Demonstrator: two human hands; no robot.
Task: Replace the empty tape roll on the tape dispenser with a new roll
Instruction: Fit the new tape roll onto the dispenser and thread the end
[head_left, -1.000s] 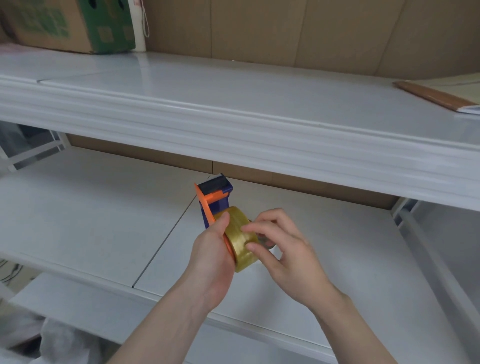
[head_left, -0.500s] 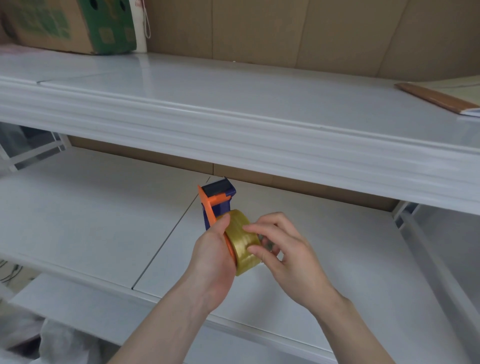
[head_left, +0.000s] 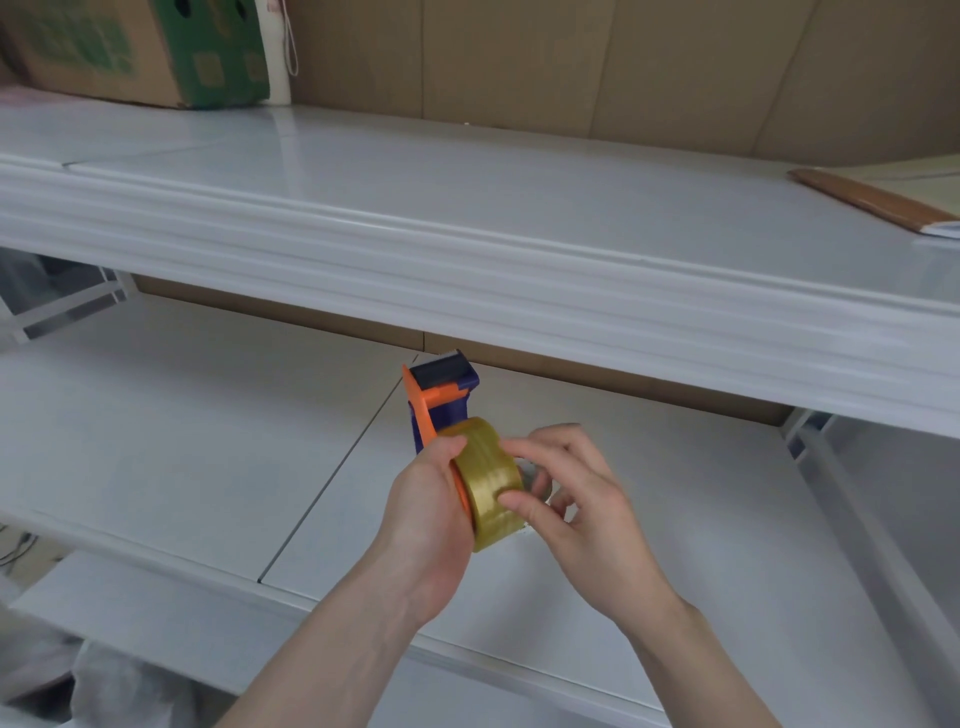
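Note:
An orange and blue tape dispenser (head_left: 439, 397) is held above the lower white shelf (head_left: 208, 447), its cutter end pointing away from me. A yellowish clear tape roll (head_left: 485, 475) sits against the dispenser's orange side plate. My left hand (head_left: 426, 525) grips the dispenser from the left, thumb on top of the roll. My right hand (head_left: 576, 514) pinches the roll's outer face with thumb and fingers. The roll's hub and the dispenser handle are hidden by my hands.
The upper white shelf (head_left: 467, 249) juts out just above and beyond the dispenser. A cardboard box (head_left: 140, 52) with green print stands on it at the far left. A brown flat board (head_left: 872, 202) lies at its right end. A shelf upright (head_left: 831, 467) stands at right.
Both hands with the dispenser and roll have shifted slightly down and right. My right fingers have moved a little on the roll's face.

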